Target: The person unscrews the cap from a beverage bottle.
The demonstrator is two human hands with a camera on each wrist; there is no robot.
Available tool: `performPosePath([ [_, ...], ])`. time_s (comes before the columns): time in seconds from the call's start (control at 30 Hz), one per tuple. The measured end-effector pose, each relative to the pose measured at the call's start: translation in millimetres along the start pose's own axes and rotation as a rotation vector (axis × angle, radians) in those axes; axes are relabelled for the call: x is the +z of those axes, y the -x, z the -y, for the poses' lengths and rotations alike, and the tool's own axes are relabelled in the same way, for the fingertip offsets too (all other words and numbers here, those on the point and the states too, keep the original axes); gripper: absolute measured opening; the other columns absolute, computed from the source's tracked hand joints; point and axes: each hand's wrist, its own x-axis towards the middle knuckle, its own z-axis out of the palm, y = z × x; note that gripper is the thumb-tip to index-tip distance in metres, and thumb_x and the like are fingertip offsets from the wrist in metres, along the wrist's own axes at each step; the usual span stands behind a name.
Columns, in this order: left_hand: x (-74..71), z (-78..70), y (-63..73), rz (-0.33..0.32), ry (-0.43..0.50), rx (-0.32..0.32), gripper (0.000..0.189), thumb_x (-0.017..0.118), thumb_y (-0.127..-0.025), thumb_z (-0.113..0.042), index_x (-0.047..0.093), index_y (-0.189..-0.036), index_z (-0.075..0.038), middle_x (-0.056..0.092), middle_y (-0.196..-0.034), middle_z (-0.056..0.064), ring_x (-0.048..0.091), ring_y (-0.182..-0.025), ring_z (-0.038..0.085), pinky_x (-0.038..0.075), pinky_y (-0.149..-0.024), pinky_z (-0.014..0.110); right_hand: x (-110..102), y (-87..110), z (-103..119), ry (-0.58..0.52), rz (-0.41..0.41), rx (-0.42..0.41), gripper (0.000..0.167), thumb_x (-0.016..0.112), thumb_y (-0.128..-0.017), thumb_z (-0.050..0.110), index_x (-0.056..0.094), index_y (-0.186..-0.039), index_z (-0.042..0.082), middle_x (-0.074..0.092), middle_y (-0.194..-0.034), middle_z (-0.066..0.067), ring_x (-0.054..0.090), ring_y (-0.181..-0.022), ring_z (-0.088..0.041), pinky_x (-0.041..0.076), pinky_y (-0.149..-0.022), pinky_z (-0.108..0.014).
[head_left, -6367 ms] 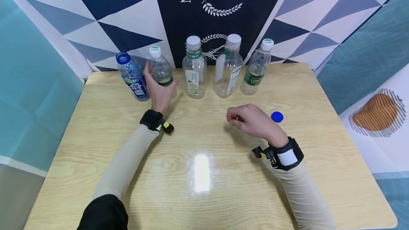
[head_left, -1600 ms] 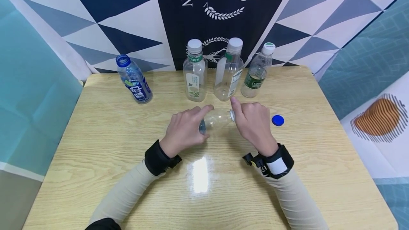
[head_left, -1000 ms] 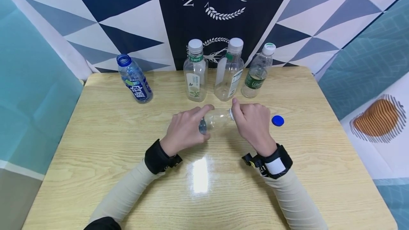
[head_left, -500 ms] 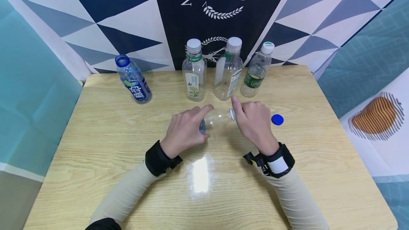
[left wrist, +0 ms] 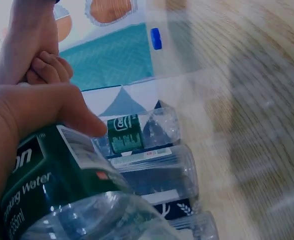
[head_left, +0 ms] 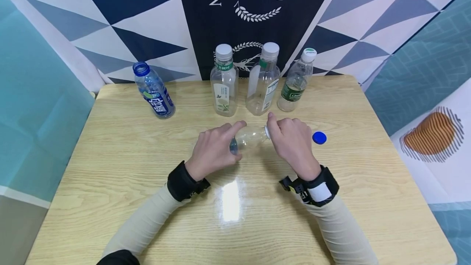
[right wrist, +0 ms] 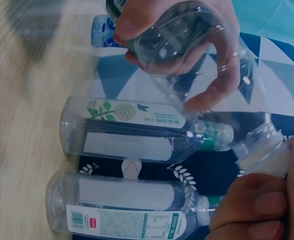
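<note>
A clear plastic water bottle [head_left: 251, 137] with a green label lies sideways between my hands, over the middle of the table. My left hand [head_left: 213, 148] is wrapped round its labelled body; "Drinking Water" reads on the label [left wrist: 42, 175] in the left wrist view. At the neck, my right hand [head_left: 292, 144] grips the white cap [right wrist: 267, 157] with curled fingers and the thumb along it. Most of the cap is hidden by that hand. Just right of the right hand, a loose blue cap [head_left: 319, 138] lies on the table.
A blue bottle without a cap [head_left: 156, 93] stands at the back left. Along the back edge are two clear square bottles with white caps [head_left: 223, 85] [head_left: 263, 87] and a green-labelled water bottle [head_left: 294, 83]. A patterned cloth [head_left: 254, 7] hangs behind the wooden table [head_left: 147, 216].
Since the oldest frame, my left hand has brought the water bottle from the back row to the middle, and my right hand has taken its cap. Over the last second both hands hardly move.
</note>
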Motion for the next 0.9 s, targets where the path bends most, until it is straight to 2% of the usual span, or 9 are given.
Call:
performPosePath([
  [0.17,-4.5,2.1,-2.7,0.135,0.216,-0.081,0.080,0.087,-0.065,-0.031,0.057,-0.139,-0.028,0.063,-0.081,-0.009,0.054,-0.064,0.011,0.041,-0.052,0.026,-1.2,-2.9,-4.0,-0.001,-0.131,-0.274,0.055,0.040,-0.103,0.030,0.035,-0.049,0.018,0.029,-0.046,0.006,0.030,-0.041,-0.014,0.020,-0.043,-0.031],
  [0.27,-5.6,3.0,-3.2,0.141,0.238,-0.084,0.080,0.086,-0.065,-0.031,0.056,-0.139,-0.028,0.068,-0.088,-0.006,0.056,-0.067,0.012,0.043,-0.054,0.027,-2.0,-4.3,-6.0,-0.014,-0.137,-0.333,0.053,0.041,-0.103,0.030,0.037,-0.052,0.018,0.031,-0.047,0.006,0.030,-0.042,-0.011,0.020,-0.044,-0.030],
  [0.33,-5.4,3.1,-3.4,0.111,0.209,-0.076,0.080,0.086,-0.065,-0.031,0.056,-0.139,-0.027,0.072,-0.094,-0.003,0.057,-0.066,0.012,0.043,-0.052,0.027,-2.4,-4.3,-6.2,-0.038,-0.127,-0.314,0.053,0.042,-0.104,0.032,0.038,-0.054,0.018,0.031,-0.049,0.006,0.031,-0.043,-0.011,0.021,-0.045,-0.029],
  [0.43,-4.7,2.5,-3.0,0.046,0.129,-0.058,0.079,0.087,-0.066,-0.031,0.057,-0.139,-0.025,0.073,-0.095,-0.002,0.055,-0.061,0.011,0.040,-0.047,0.024,-2.9,-3.1,-5.1,-0.092,-0.123,-0.251,0.054,0.043,-0.107,0.036,0.038,-0.056,0.017,0.030,-0.051,0.006,0.031,-0.044,-0.013,0.021,-0.046,-0.030],
  [0.6,-4.7,0.6,-2.5,-0.037,0.030,-0.021,0.079,0.088,-0.065,-0.029,0.058,-0.138,-0.022,0.066,-0.083,-0.004,0.049,-0.053,0.010,0.034,-0.041,0.022,-3.4,-0.6,-1.7,-0.148,-0.135,-0.143,0.059,0.041,-0.109,0.041,0.036,-0.055,0.016,0.029,-0.049,0.005,0.030,-0.044,-0.016,0.019,-0.048,-0.032],
  [0.8,-3.6,0.3,-1.6,-0.059,-0.001,-0.011,0.078,0.087,-0.065,-0.026,0.059,-0.137,-0.021,0.064,-0.079,-0.004,0.047,-0.052,0.010,0.033,-0.040,0.022,-4.1,0.1,-1.3,-0.132,-0.079,-0.015,0.066,0.041,-0.107,0.049,0.037,-0.050,0.017,0.031,-0.046,0.004,0.035,-0.043,-0.019,0.024,-0.047,-0.034],
  [0.9,-3.0,1.1,-1.1,-0.052,0.006,-0.018,0.078,0.087,-0.065,-0.025,0.059,-0.137,-0.021,0.064,-0.079,-0.004,0.047,-0.052,0.009,0.033,-0.039,0.021,-5.0,-0.5,-2.3,-0.137,-0.038,0.006,0.068,0.041,-0.107,0.052,0.036,-0.049,0.017,0.031,-0.047,0.005,0.037,-0.043,-0.019,0.026,-0.047,-0.034],
])
